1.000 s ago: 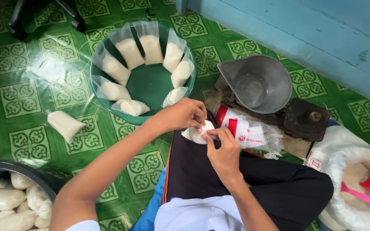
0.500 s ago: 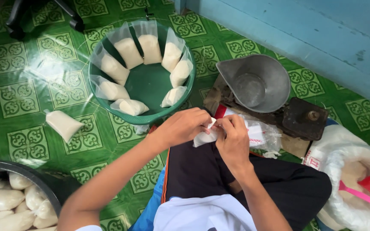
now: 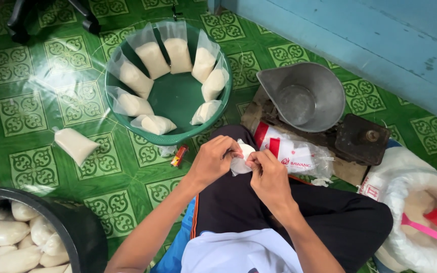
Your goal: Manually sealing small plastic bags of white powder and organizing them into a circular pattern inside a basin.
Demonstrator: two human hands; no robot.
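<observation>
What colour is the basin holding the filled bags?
Green, seen in the head view: the round basin has small clear bags of white powder leaning inside.

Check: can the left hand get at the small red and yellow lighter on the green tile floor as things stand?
Probably not right away: the left hand and right hand both pinch a small clear plastic bag of white powder. The lighter lies close by on open floor, nothing covering it.

Bright, even daylight, soft and diffuse; no hard shadows, only faint shade under the green basin (image 3: 170, 137) and black tub (image 3: 79, 227). Glossy floor tiles (image 3: 21, 106) show pale glare patches at far left. Focus sharp across frame, no motion blur. Slight wide-angle bending at edges.
</observation>
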